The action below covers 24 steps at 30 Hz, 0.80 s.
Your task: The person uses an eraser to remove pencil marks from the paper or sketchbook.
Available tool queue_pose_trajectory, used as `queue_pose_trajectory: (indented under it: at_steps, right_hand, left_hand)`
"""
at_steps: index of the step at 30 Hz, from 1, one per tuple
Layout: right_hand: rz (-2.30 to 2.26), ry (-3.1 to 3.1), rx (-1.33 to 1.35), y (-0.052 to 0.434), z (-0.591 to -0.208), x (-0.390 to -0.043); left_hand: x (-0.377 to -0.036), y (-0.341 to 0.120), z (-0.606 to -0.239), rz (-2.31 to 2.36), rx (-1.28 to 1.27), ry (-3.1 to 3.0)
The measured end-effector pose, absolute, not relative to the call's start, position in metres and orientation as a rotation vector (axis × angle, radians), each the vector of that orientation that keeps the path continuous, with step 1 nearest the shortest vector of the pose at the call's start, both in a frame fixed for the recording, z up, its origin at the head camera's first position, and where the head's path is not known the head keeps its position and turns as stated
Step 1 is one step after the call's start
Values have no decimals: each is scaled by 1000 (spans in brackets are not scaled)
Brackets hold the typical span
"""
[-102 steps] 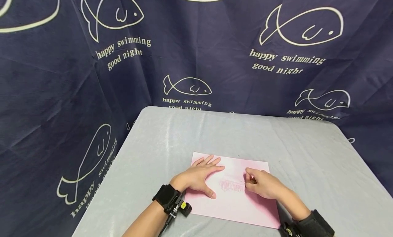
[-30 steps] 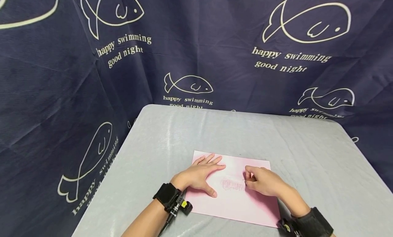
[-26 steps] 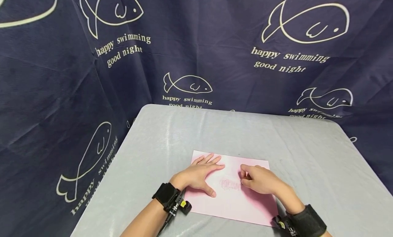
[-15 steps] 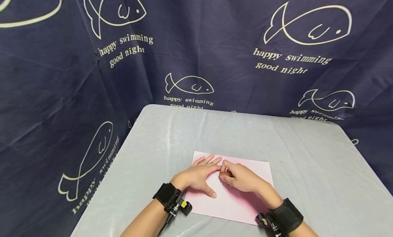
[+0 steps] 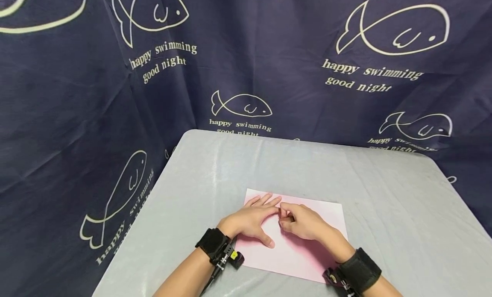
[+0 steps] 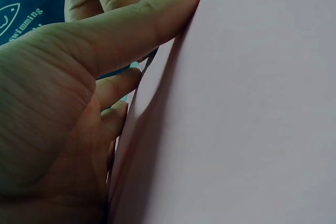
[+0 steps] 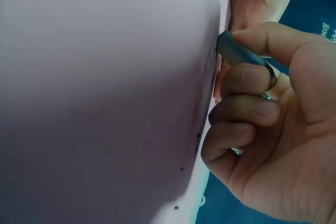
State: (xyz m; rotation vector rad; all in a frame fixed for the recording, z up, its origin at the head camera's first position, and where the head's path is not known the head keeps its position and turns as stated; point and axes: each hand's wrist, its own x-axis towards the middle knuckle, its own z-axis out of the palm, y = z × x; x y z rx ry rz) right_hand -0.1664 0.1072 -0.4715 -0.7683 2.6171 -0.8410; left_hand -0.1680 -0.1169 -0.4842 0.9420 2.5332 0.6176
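The right hand (image 5: 303, 223) has slid left, pinching a dark eraser (image 7: 239, 52) beside the flat-pressing left hand (image 5: 250, 220) on pink paper (image 5: 303, 254).

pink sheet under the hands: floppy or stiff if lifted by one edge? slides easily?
Probably floppy: the pink sheet lies thin and flat on the table. Likely light. It may slide on that smooth cover; the left hand presses it flat while the right hand rubs with a small dark piece.

Left hand (image 5: 251, 220) flat (fingers spread); right hand (image 5: 303, 222) pinching.
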Motion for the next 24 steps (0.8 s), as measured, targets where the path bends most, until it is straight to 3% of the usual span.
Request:
queue_pose_trajectory:
  at_steps: [24]
  right_hand:
    - [-848,2645,-599,139,-470,-154]
  left_hand:
    - [-170,-116,-486,654,969,2509]
